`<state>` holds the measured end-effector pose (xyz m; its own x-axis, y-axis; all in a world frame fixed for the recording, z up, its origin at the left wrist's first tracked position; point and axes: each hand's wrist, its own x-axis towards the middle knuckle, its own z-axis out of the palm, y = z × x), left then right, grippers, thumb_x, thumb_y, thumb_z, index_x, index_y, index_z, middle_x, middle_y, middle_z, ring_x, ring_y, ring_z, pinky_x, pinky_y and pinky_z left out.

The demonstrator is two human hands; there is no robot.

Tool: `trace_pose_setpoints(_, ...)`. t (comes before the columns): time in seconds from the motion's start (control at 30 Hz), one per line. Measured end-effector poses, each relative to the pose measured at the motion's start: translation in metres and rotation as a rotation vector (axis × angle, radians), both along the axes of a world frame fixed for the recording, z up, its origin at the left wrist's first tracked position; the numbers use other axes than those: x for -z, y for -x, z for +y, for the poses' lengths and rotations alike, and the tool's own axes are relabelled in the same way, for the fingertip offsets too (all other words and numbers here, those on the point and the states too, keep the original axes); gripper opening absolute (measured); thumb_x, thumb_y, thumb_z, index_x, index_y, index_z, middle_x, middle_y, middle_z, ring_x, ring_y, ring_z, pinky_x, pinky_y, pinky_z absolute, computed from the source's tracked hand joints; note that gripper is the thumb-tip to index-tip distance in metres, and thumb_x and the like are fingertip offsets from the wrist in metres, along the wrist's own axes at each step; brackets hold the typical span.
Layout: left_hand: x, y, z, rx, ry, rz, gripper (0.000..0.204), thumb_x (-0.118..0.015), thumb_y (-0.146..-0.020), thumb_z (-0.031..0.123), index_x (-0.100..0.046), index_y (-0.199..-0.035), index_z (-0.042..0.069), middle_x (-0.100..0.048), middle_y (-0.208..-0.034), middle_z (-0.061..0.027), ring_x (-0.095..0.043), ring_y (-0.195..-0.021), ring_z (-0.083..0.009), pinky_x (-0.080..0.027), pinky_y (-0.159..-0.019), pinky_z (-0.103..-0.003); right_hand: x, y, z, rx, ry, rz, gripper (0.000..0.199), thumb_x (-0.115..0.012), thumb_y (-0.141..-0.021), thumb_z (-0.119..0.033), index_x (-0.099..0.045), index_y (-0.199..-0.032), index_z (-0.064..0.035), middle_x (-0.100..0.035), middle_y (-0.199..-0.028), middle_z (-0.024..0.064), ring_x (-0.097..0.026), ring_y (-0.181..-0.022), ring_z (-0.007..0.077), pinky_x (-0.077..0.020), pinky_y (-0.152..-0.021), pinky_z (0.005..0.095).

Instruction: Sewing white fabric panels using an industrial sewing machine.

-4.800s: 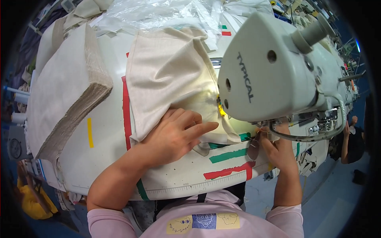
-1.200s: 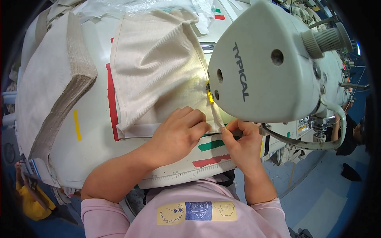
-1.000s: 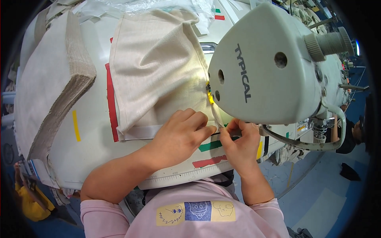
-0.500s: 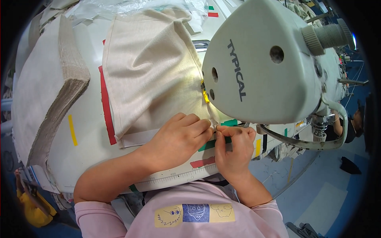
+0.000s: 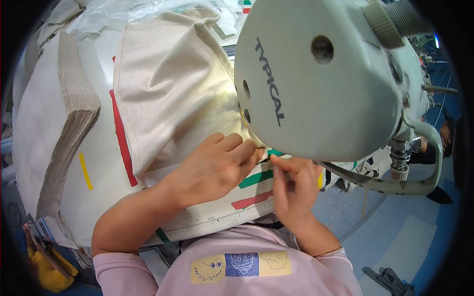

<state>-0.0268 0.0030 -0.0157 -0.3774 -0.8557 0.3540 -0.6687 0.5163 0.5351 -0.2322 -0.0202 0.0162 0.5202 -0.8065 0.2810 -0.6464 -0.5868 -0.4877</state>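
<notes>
- Head view, hands first: left hand (image 5: pixel 217 165) palm down, fingers loosely curled, pressing flat on the near edge of the beige fabric piece (image 5: pixel 173 89), fingertips right under the front of the sewing machine head (image 5: pixel 316 84).
- Right hand (image 5: pixel 294 185) just beside the left, fingers drawn together and pointing up toward the spot beneath the machine head; pinching something small there, too hidden to name.
- Beige fabric piece spread on the white sewing table (image 5: pixel 106 170), running from the hands up and away, its right part lit yellow by the machine lamp.
- White sewing table marked with tape: long red strip (image 5: pixel 122 140) along the fabric's left edge, yellow strip (image 5: pixel 85 171) further left, green strip (image 5: pixel 256 179) and red strip (image 5: pixel 252 200) near the hands, ruler scale (image 5: pixel 217 219) along the near edge.
- Thick stack of beige cut pieces (image 5: pixel 54 123) at the far left of the table, well apart from the hands.
- Clear plastic sheeting (image 5: pixel 148 10) bunched at the far end of the table.
- Pink shirt (image 5: pixel 237 261) at the bottom, bearing a rectangular patch (image 5: pixel 240 265) of yellow, blue and yellow panels with cartoon drawings.
- Blue floor (image 5: pixel 410 237) to the right.
</notes>
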Motion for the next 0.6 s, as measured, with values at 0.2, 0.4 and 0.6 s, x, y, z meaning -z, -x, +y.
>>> trace_pose_setpoints(0.2, 0.005, -0.001, 0.002, 0.015, -0.034, 0.037, 0.025, -0.064, -0.083, 0.012, -0.067, -0.105, 0.001, -0.057, -0.095, -0.0032, -0.055, -0.083, -0.0186, -0.045, -0.069, -0.033, 0.005, -0.015, -0.016, 0.062, -0.015, 0.012, 0.021, -0.077, -0.076, -0.004, -0.070, -0.096, -0.0035, -0.069, -0.086, 0.0097, -0.065, -0.078, 0.0280, -0.0471, -0.070, 0.0388)
trace_pose_setpoints(0.4, -0.009, -0.002, -0.007, -0.012, -0.149, 0.128, 0.023, -0.062, -0.083, 0.008, -0.066, -0.105, 0.002, -0.058, -0.096, -0.0071, -0.060, -0.078, -0.0248, -0.047, -0.064, -0.036, 0.002, -0.019, -0.017, 0.089, -0.111, -0.041, 0.020, -0.077, -0.077, -0.005, -0.071, -0.096, -0.0036, -0.070, -0.082, 0.0102, -0.066, -0.072, 0.0277, -0.0500, -0.068, 0.0375)
trace_pose_setpoints(0.6, -0.007, 0.001, -0.023, -0.006, -0.024, 0.007, 0.016, -0.061, -0.083, 0.011, -0.062, -0.097, 0.004, -0.062, -0.092, -0.0129, -0.063, -0.070, -0.0302, -0.047, -0.054, -0.041, 0.006, -0.018, -0.015, 0.131, -0.213, -0.081, 0.020, -0.077, -0.077, -0.004, -0.069, -0.095, -0.0026, -0.069, -0.077, 0.0101, -0.066, -0.063, 0.0251, -0.0505, -0.061, 0.0339)
